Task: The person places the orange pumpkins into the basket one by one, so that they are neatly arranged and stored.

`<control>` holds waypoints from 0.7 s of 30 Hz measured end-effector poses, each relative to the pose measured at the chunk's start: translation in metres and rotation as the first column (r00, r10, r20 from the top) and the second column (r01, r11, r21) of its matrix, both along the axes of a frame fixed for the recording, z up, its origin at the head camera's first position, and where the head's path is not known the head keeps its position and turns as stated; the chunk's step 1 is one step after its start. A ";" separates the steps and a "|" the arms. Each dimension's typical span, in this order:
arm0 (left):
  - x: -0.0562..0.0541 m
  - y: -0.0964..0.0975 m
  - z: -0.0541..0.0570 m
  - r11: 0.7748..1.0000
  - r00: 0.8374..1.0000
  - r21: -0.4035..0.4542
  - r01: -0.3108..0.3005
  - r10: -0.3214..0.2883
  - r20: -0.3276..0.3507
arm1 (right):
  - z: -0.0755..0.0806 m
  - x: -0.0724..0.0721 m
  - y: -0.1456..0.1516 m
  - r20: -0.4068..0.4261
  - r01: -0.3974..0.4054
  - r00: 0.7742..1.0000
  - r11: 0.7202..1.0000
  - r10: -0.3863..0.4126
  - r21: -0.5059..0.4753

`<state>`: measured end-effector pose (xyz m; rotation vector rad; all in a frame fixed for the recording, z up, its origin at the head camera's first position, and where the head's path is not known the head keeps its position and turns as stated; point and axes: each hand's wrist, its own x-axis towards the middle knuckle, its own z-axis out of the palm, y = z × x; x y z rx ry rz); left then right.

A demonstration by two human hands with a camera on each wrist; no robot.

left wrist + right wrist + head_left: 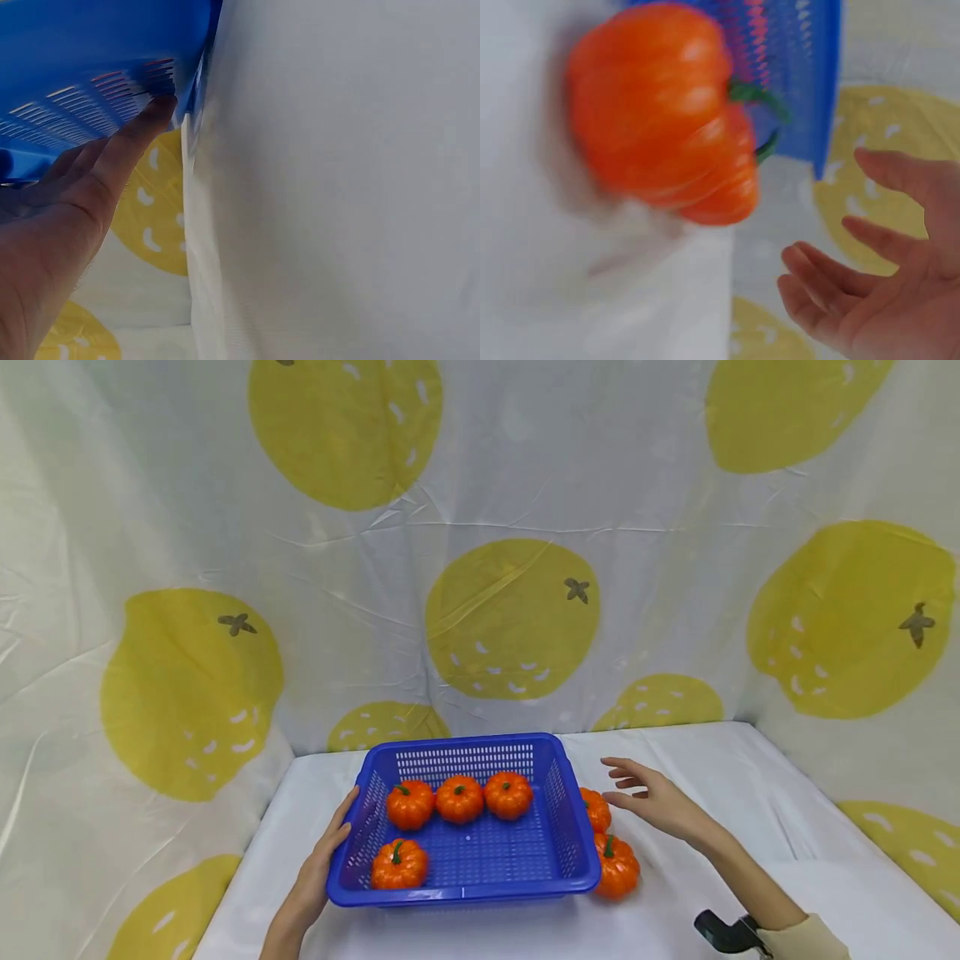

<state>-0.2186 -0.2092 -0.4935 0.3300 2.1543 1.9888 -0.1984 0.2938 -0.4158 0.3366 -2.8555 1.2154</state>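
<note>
Right of the blue perforated basket point(465, 893), two orange pumpkins point(617, 872) sit near the empty, relaxed right hand point(660, 802). Left hand point(311, 877): extended fingers touch the basket's left side. Pumpkins: probably light, stiff, slick; grip around ribbed sides.

Blue basket point(465, 894): cut off by the top edge in both wrist views.
Nearer outside pumpkin point(618, 870): left margin hidden behind the basket, head view; blurred, right wrist view.
Farther outside pumpkin point(597, 812): left part hidden by the basket, head view; largely covered by its neighbour, right wrist view.
Left hand point(67, 217): cut off by the left edge.
Right hand point(900, 292): cut off by the right edge.
Black object point(723, 932): too small to identify.
</note>
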 end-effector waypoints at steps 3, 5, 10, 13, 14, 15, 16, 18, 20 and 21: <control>-0.001 -0.001 0.000 1.000 1.000 -0.001 0.005 -0.005 0.001 | -0.018 -0.004 0.015 0.057 -0.045 0.997 0.999 0.046 -0.009; -0.001 0.000 0.000 1.000 1.000 -0.005 0.005 -0.005 -0.002 | -0.027 -0.007 0.021 0.087 -0.080 0.993 0.997 0.082 -0.021; -0.004 -0.005 0.000 0.999 0.999 0.000 0.039 -0.039 -0.012 | -0.040 0.005 0.021 0.106 -0.121 0.986 0.991 0.126 -0.054; -0.002 -0.007 0.000 0.999 0.999 -0.010 0.037 -0.037 -0.009 | -0.044 0.012 0.021 0.097 -0.133 0.985 0.988 0.140 -0.075; 0.000 -0.007 0.000 1.000 1.000 -0.015 0.027 -0.027 -0.007 | -0.045 0.011 0.022 0.093 -0.146 0.984 0.986 0.153 -0.080; 0.001 -0.008 0.000 1.000 1.000 -0.016 0.019 -0.019 -0.008 | -0.046 0.010 0.024 0.094 -0.151 0.983 0.985 0.159 -0.086; 0.002 -0.008 0.000 1.000 1.000 -0.015 0.015 -0.015 -0.008 | -0.048 0.009 0.025 0.095 -0.157 0.982 0.983 0.165 -0.090; 0.003 -0.008 0.000 1.000 1.000 -0.006 0.009 -0.009 -0.012 | -0.051 0.008 0.028 0.102 -0.166 0.979 0.982 0.176 -0.092; 0.003 -0.008 0.000 1.000 1.000 0.002 0.011 -0.011 -0.013 | -0.054 0.006 0.031 0.102 -0.179 0.977 0.979 0.188 -0.094; 0.003 -0.008 0.000 1.000 1.000 0.003 0.010 -0.010 -0.014 | -0.056 0.005 0.032 0.103 -0.182 0.976 0.979 0.191 -0.093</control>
